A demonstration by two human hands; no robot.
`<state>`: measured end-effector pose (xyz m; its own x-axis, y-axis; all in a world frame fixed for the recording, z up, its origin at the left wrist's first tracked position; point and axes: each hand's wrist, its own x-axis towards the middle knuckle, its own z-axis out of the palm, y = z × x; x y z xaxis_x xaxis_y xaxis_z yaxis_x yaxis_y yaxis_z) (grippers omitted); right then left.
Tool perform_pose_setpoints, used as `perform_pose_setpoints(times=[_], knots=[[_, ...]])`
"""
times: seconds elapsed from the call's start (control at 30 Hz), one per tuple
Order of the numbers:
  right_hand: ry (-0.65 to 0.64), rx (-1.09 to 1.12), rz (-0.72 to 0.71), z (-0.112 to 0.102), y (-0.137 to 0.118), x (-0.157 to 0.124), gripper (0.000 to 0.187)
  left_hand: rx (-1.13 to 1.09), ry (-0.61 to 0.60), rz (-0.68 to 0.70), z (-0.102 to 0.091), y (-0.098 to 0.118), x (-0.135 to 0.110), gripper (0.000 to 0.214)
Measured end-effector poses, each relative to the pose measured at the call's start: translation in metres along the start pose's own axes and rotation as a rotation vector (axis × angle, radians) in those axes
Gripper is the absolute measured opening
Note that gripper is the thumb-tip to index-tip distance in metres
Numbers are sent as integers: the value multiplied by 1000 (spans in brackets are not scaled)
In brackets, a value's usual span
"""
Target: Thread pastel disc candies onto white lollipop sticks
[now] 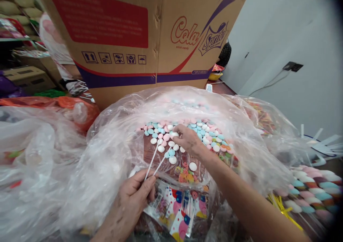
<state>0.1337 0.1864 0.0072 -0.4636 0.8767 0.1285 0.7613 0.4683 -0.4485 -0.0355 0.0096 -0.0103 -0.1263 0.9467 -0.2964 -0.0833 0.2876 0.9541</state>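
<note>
My left hand (140, 190) is closed around the lower ends of two thin white sticks (152, 160), which point up and away from me. Their far ends lie over round white and blue candies, and I cannot tell whether a candy is fixed on either one. My right hand (184, 138) reaches into the pile of pink, blue and white disc candies (200, 129), thumb and fingers pinched at a white disc candy (174, 134). Nearer to me lie small ring-shaped gummies (187, 176) in red, orange and green. Clear plastic sheeting (112, 145) surrounds the pile.
A tall cardboard box (155, 63) stands behind the pile. Colourful printed packets (178, 213) lie at the front. Marshmallow skewers (316, 188) with yellow ties (281, 206) are at right. An orange bag (80, 110) sits left, and a person (57, 45) is behind it.
</note>
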Motion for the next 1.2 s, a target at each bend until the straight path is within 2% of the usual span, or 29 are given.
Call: perform_pose_setpoints(times=[0.13, 0.2, 0.27, 0.43, 0.73, 1.0, 1.2], knots=[[-125, 995, 252, -18, 1, -37, 23, 173, -4, 144, 1, 2, 0, 28], [-155, 1239, 339, -24, -3, -51, 28, 264, -15, 171, 3, 2, 0, 27], [-145, 1334, 361, -26, -8, -62, 29, 341, -29, 175, 4, 1, 0, 27], [-78, 1379, 348, -25, -16, -73, 27, 447, -57, 176, 7, 2, -6, 30], [34, 1408, 351, -11, -19, -83, 35, 472, -40, 165, 11, -1, -9, 29], [68, 1422, 334, -2, -23, -86, 36, 473, -74, 143, 11, -7, -7, 32], [41, 1229, 277, 0, -19, -90, 37, 393, -58, 143, 14, -9, -7, 33]])
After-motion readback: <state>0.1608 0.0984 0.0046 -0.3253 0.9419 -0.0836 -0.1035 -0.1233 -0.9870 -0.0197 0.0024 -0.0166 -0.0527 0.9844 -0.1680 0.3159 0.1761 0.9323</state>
